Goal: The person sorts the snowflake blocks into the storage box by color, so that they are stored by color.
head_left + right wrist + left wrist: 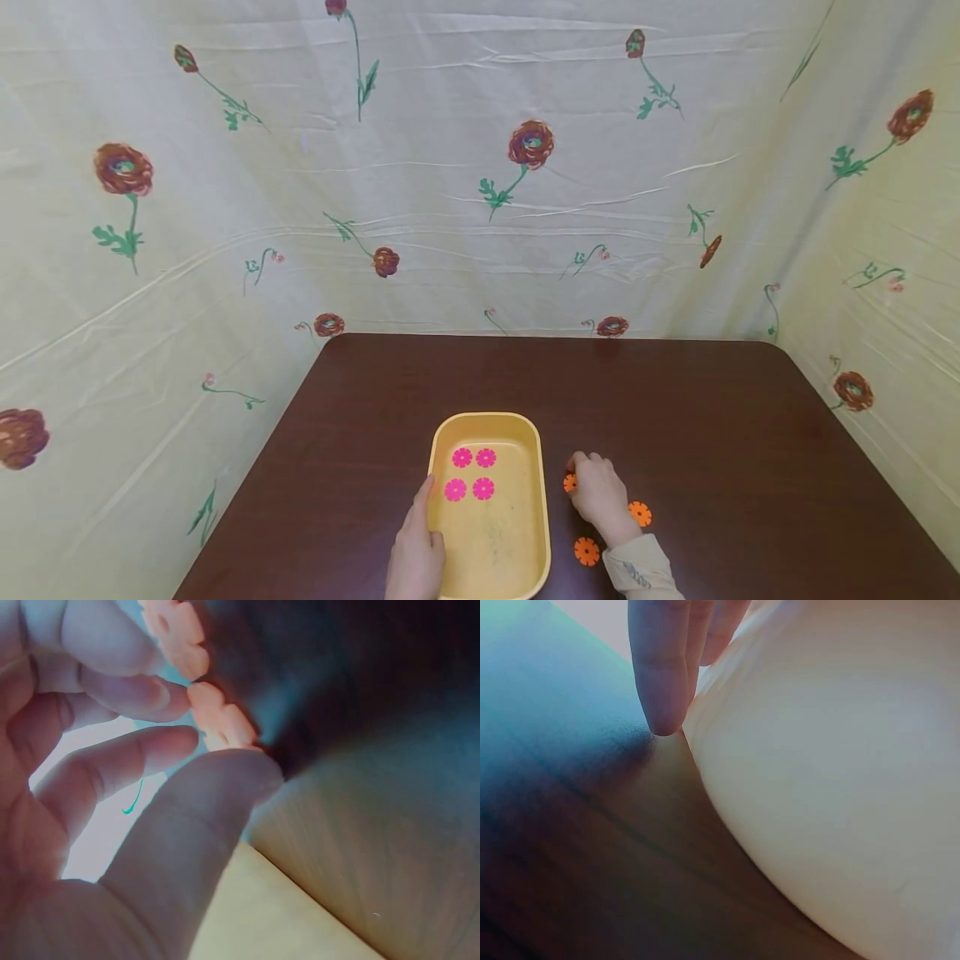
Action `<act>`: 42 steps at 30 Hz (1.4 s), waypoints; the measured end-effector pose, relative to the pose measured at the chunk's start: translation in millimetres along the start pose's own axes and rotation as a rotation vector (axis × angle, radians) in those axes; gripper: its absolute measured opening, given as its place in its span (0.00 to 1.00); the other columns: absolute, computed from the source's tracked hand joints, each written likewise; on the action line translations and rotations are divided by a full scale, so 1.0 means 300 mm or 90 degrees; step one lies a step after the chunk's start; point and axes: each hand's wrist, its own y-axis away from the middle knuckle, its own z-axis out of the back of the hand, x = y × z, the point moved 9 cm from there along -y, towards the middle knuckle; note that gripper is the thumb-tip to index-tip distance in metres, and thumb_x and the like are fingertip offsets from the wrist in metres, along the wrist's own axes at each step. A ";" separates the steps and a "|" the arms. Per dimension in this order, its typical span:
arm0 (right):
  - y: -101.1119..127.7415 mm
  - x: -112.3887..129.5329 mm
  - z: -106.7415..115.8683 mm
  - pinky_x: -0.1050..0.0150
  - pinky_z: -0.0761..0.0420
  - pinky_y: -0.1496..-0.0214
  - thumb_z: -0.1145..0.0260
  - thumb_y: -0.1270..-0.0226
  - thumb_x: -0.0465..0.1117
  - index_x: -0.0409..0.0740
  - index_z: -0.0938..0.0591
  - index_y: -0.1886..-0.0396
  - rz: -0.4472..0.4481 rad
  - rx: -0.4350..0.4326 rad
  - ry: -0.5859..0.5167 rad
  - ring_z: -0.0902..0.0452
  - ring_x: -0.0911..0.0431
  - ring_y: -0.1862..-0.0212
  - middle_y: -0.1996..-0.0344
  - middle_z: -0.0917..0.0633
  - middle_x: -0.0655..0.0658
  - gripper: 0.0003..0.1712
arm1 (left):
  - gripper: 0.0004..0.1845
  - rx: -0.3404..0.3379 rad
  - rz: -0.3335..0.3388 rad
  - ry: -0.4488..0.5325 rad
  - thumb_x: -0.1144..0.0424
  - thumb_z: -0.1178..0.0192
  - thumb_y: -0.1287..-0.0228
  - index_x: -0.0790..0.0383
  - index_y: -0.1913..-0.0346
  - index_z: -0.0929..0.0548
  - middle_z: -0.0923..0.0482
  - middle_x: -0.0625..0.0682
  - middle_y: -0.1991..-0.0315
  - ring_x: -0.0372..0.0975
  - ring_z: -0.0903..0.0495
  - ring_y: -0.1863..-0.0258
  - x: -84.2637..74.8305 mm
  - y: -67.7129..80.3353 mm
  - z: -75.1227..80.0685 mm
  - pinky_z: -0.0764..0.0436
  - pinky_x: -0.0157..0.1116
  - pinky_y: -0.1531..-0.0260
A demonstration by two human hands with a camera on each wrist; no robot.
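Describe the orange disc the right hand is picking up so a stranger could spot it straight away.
On the dark brown table, find the yellow tray near the front edge. Just right of its right wall, the right hand pinches an orange flower-shaped disc. Unlike the two other orange discs lying free nearer the wrist, it is half hidden under fingertips.

Tray [542, 467]: smooth matt yellow plastic. Table [712, 433]: dark polished wood, slight sheen. Backdrop cloth [450, 208]: creased floral fabric.

the head view is bright, evenly lit and sharp, though its edges bow outward. both wrist views are soft and out of focus, with a bluish cast and washed-out highlights.
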 end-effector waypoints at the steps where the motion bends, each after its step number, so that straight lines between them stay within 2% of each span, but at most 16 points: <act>1: -0.001 -0.002 -0.002 0.52 0.24 0.63 0.30 0.54 0.31 0.41 0.22 0.65 -0.004 0.006 0.000 0.30 0.49 0.65 0.70 0.24 0.43 0.14 | 0.36 -0.001 -0.001 -0.001 0.77 0.49 0.48 0.54 0.33 0.39 0.29 0.62 0.44 0.54 0.22 0.56 0.000 0.000 0.001 0.25 0.50 0.62; 8: -0.006 -0.005 -0.002 0.55 0.23 0.66 0.30 0.55 0.30 0.39 0.22 0.68 -0.011 0.013 -0.009 0.31 0.51 0.68 0.73 0.27 0.43 0.13 | 0.36 -0.007 -0.004 0.001 0.77 0.49 0.49 0.54 0.34 0.38 0.29 0.62 0.44 0.53 0.22 0.58 0.002 0.002 0.003 0.25 0.48 0.66; 16: -0.004 0.004 0.020 0.59 0.24 0.72 0.28 0.59 0.29 0.39 0.23 0.72 0.008 -0.017 -0.028 0.30 0.53 0.74 0.76 0.28 0.45 0.13 | 0.36 -0.007 -0.007 -0.001 0.77 0.49 0.49 0.54 0.34 0.38 0.29 0.61 0.43 0.53 0.22 0.59 0.000 0.003 0.005 0.26 0.47 0.69; 23: 0.004 0.010 0.051 0.62 0.28 0.77 0.32 0.55 0.27 0.42 0.26 0.80 0.034 -0.067 -0.068 0.31 0.56 0.78 0.81 0.28 0.48 0.11 | 0.37 -0.012 -0.011 -0.002 0.77 0.49 0.49 0.53 0.34 0.38 0.29 0.61 0.43 0.53 0.21 0.60 -0.002 0.003 0.007 0.26 0.48 0.68; 35: 0.002 0.009 0.053 0.65 0.27 0.78 0.35 0.50 0.28 0.43 0.22 0.80 0.029 -0.051 -0.102 0.29 0.59 0.80 0.82 0.22 0.50 0.07 | 0.36 -0.010 -0.014 -0.002 0.77 0.49 0.50 0.54 0.34 0.38 0.29 0.62 0.44 0.55 0.22 0.59 -0.007 0.004 0.008 0.26 0.49 0.67; 42: -0.009 0.010 0.095 0.66 0.27 0.78 0.34 0.48 0.31 0.42 0.20 0.78 0.011 -0.078 -0.133 0.29 0.60 0.81 0.81 0.20 0.49 0.04 | 0.36 -0.008 -0.016 -0.003 0.77 0.49 0.50 0.54 0.34 0.38 0.28 0.62 0.44 0.54 0.22 0.60 -0.009 0.005 0.009 0.26 0.48 0.68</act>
